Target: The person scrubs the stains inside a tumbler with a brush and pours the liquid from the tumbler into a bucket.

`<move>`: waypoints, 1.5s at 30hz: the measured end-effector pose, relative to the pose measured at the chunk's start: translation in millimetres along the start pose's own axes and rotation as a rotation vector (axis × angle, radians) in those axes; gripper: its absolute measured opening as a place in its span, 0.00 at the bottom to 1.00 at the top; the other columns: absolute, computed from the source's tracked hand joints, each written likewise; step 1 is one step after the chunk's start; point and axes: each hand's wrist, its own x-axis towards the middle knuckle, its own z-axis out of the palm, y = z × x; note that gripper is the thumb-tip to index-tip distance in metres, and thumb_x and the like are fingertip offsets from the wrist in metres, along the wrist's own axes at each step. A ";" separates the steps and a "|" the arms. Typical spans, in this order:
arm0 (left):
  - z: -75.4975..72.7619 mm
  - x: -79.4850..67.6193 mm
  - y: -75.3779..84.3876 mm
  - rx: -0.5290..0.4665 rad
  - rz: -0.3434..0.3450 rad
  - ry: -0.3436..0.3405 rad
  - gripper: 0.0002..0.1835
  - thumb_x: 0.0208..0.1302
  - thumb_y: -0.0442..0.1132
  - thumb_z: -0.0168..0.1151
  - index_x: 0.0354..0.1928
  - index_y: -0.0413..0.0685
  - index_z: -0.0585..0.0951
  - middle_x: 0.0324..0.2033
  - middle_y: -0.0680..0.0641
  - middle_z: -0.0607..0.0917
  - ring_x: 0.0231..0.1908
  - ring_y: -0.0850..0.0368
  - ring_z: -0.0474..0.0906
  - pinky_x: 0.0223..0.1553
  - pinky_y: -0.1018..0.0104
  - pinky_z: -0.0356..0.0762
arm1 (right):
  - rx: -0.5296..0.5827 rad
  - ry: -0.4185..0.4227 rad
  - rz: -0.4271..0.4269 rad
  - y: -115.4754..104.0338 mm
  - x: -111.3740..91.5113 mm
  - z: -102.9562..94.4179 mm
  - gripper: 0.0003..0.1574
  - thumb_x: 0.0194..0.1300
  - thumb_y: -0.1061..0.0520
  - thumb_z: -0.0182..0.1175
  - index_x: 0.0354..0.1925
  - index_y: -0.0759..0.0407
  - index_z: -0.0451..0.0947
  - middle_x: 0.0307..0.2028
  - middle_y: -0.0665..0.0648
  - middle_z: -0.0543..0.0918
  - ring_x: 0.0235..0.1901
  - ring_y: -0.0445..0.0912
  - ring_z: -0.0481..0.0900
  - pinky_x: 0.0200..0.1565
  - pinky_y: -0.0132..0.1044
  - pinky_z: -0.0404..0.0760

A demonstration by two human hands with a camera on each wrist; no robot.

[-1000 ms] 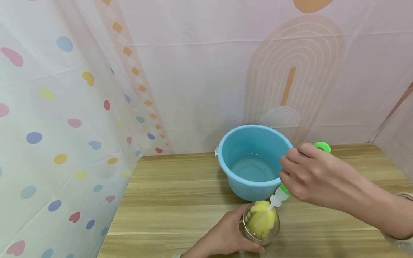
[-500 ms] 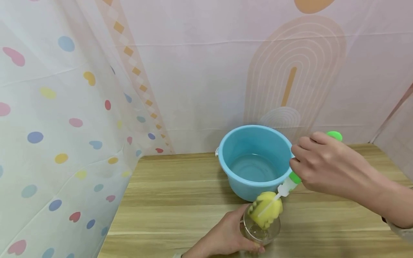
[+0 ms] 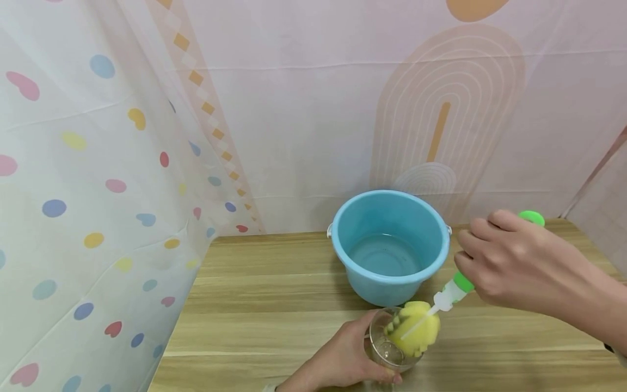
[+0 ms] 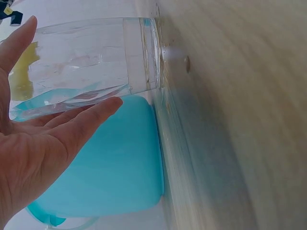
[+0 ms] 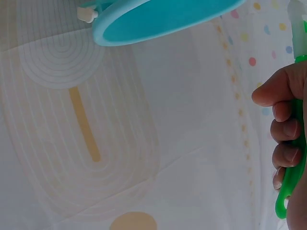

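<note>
My left hand (image 3: 345, 353) holds a clear glass cup (image 3: 379, 354) at the front of the table, thumb on one side and fingers on the other. In the left wrist view the glass (image 4: 91, 62) stands with its base on the wood. My right hand (image 3: 511, 261) grips the green handle (image 5: 293, 177) of a cup brush, its fingers curled round it. The brush's yellow sponge head (image 3: 416, 329) sits tilted at the cup's mouth, partly inside and partly over the right rim. Some yellow shows through the glass near its top.
Just behind the cup stands a light blue bucket (image 3: 377, 280) with a little water at its bottom and white handle lugs. The wooden table (image 3: 254, 305) ends at a patterned cloth (image 3: 303, 136) behind and a dotted one (image 3: 112, 245) on the left.
My right hand has drawn back to the right with the brush, bringing the sponge from deep in the cup up to its right rim. The left hand and cup have stayed put.
</note>
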 end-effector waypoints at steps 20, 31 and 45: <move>-0.6 0.9 0.4 -0.055 -0.020 -0.027 0.45 0.53 0.42 0.85 0.72 0.64 0.71 0.61 0.64 0.79 0.60 0.67 0.75 0.64 0.66 0.72 | -0.043 0.043 -0.031 -11.6 19.0 -6.7 0.19 0.61 0.80 0.37 0.21 0.65 0.48 0.21 0.57 0.52 0.22 0.46 0.48 0.27 0.35 0.54; 1.3 0.5 0.2 -0.039 0.006 -0.020 0.48 0.52 0.43 0.86 0.73 0.67 0.69 0.61 0.65 0.79 0.60 0.67 0.75 0.65 0.66 0.73 | 0.007 0.073 0.037 -7.2 18.4 3.2 0.22 0.57 0.80 0.36 0.19 0.59 0.46 0.20 0.54 0.50 0.22 0.44 0.46 0.27 0.33 0.49; 2.2 -1.9 -0.1 0.025 0.056 0.005 0.49 0.50 0.44 0.87 0.72 0.69 0.70 0.61 0.64 0.80 0.61 0.66 0.76 0.65 0.61 0.74 | 0.029 -0.028 0.136 -3.6 -0.4 5.7 0.24 0.64 0.77 0.32 0.18 0.56 0.47 0.18 0.53 0.51 0.19 0.44 0.48 0.27 0.33 0.48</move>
